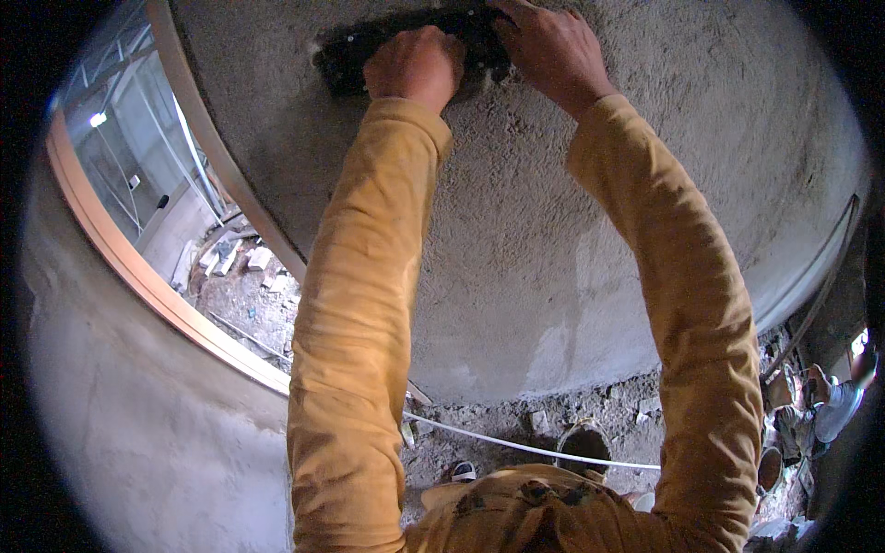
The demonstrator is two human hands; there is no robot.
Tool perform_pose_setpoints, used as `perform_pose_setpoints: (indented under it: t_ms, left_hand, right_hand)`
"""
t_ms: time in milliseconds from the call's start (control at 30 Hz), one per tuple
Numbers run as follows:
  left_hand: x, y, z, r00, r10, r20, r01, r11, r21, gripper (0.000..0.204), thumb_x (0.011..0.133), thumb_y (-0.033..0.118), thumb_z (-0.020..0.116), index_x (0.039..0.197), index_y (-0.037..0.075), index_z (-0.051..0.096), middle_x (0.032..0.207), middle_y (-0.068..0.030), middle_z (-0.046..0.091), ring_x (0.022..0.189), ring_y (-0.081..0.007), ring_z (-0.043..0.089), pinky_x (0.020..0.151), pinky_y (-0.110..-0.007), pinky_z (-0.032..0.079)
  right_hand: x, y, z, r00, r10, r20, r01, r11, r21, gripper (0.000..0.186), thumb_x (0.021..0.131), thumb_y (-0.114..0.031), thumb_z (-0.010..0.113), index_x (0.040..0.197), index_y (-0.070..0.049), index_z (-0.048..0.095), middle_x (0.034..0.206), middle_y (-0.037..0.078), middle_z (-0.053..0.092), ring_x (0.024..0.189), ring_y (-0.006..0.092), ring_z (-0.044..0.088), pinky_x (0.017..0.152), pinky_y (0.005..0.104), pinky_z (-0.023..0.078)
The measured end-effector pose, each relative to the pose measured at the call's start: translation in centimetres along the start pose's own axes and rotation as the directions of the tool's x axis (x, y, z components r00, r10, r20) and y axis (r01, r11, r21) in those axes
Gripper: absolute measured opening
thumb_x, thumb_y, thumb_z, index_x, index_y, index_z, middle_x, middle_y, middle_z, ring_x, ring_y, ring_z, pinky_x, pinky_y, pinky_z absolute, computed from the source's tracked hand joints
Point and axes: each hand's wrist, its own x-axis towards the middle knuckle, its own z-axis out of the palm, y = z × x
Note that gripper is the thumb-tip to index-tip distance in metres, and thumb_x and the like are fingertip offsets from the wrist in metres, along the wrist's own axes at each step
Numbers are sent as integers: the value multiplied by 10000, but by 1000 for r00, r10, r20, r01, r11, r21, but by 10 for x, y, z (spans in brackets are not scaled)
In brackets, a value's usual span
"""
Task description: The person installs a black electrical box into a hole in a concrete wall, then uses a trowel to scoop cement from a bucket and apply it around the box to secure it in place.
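Both my arms, in mustard-yellow sleeves, reach up to a rough grey plastered wall (525, 230). Flat against it lies a long dark plastering float (346, 63), tilted slightly up to the right. My left hand (417, 66) is closed in a fist around the float's grip, near its middle. At the float's right end, my right hand (553, 46) grips the edge with bent fingers; part of them is hidden behind the hand. Wet-looking coarse mortar shows just below the float.
On the left a doorway with an orange-brown frame (161, 295) opens onto rubble (263, 263). Below, a bucket (584, 446) stands on debris-strewn ground, crossed by a white pipe or cord (516, 446). Another person (834, 405) is at the far right.
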Motion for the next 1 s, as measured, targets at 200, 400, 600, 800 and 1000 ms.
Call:
perform_pose_setpoints:
  t_ms: [200, 400, 600, 800, 1000]
  left_hand:
    - [-3, 1, 0, 999, -36, 3, 36, 998, -43, 285, 819, 294, 520, 849, 105, 731, 926, -191, 684, 876, -390, 662, 787, -489, 528]
    - [-3, 3, -1, 994, -26, 103, 28, 999, -18, 415, 878, 465, 522, 944, 90, 688, 1024, -190, 665, 964, -410, 622, 833, -504, 503]
    - [25, -11, -12, 843, -122, 523, 211, 971, -113, 434, 862, 338, 572, 1229, 107, 558, 1418, -166, 352, 1325, -380, 271, 1046, -552, 270]
    - [-6, 3, 0, 998, -67, 2, 67, 996, -62, 327, 866, 343, 498, 894, 114, 731, 968, -184, 683, 925, -380, 658, 814, -491, 522]
    - [-29, 3, -35, 985, -173, 16, 174, 980, -95, 396, 900, 432, 504, 891, 101, 723, 942, -178, 684, 898, -400, 651, 785, -477, 521]
  right_hand:
    - [-3, 0, 2, 997, -37, -69, 39, 999, 21, 279, 872, -201, 557, 1135, -112, 584, 816, 181, 663, 781, 383, 639, 726, 502, 461]
    - [-4, 1, -4, 1000, -16, -6, 15, 993, -120, 296, 882, -202, 548, 1164, -118, 582, 844, 177, 667, 798, 387, 639, 793, 524, 464]
    - [-3, -6, -11, 995, 69, 71, -66, 997, -41, 302, 908, -237, 523, 1184, -126, 581, 908, 174, 676, 875, 371, 643, 959, 613, 382]
    - [2, -9, -13, 982, 105, 154, -97, 993, -59, 354, 915, -305, 538, 1221, -129, 561, 950, 165, 683, 897, 357, 648, 1000, 604, 351]
    - [-9, 2, -5, 995, 39, 91, -23, 984, -176, 355, 928, -385, 508, 1242, -236, 581, 917, 113, 697, 888, 316, 659, 869, 454, 464]
